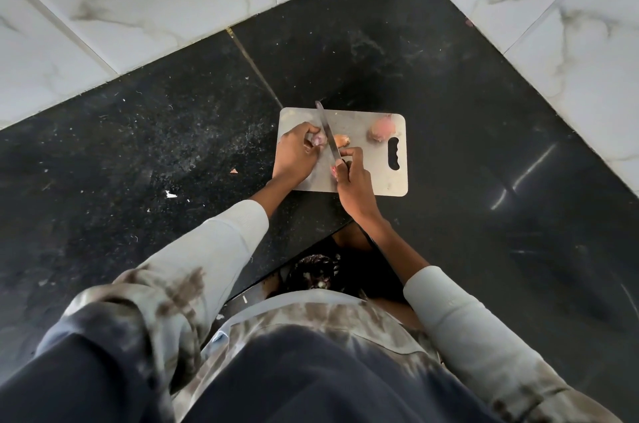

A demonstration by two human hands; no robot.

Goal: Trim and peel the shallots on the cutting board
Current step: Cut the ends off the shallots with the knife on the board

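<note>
Head view: left hand (297, 152) fingers curled round shallot (318, 140), right hand (352, 185) gripping knife (328, 135).

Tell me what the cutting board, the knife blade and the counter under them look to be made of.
Cutting board: probably brushed stainless steel, grey with a dull sheen and a thin edge, though pale plastic can't be ruled out.
Knife blade: metal, narrow, silvery and reflective.
Counter: polished dark stone, likely granite, black with pale flecks and bright streak reflections.
</note>
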